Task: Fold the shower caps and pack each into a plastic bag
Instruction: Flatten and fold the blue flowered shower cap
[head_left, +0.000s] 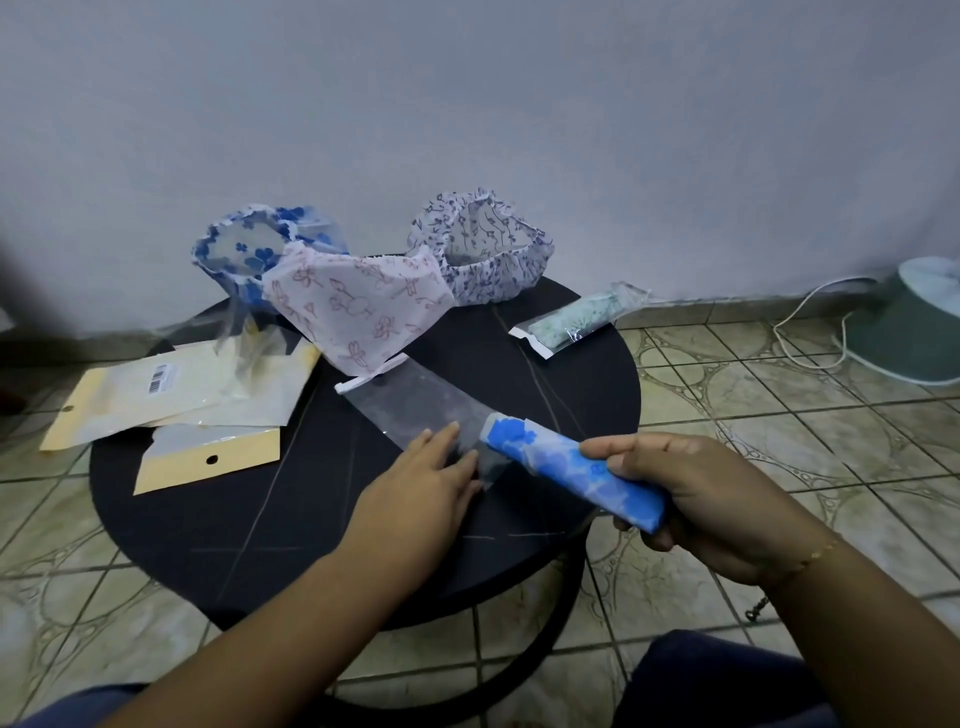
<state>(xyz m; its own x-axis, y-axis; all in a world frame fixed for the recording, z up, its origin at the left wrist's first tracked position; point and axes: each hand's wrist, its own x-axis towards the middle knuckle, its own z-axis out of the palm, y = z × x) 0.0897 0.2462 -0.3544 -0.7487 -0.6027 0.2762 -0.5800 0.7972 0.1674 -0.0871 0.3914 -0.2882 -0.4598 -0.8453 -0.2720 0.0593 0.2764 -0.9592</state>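
My right hand (691, 499) grips a blue flowered shower cap (566, 467) folded into a narrow roll, its tip at the mouth of a clear plastic bag (410, 400) lying flat on the round black table (311, 530). My left hand (436, 483) presses down on the near end of that bag, fingers spread at its opening. Three unfolded caps stand at the back: a blue-flower one (249, 249), a pink-print one (358, 306) and a dark-print one (488, 249). A green cap sealed in its bag (571, 319) lies at the right rim.
Yellow-backed empty packets (176, 395) overlap the table's left edge. A pale green fan base (914, 332) and white cable (810, 332) sit on the tiled floor to the right. A grey wall runs close behind the table.
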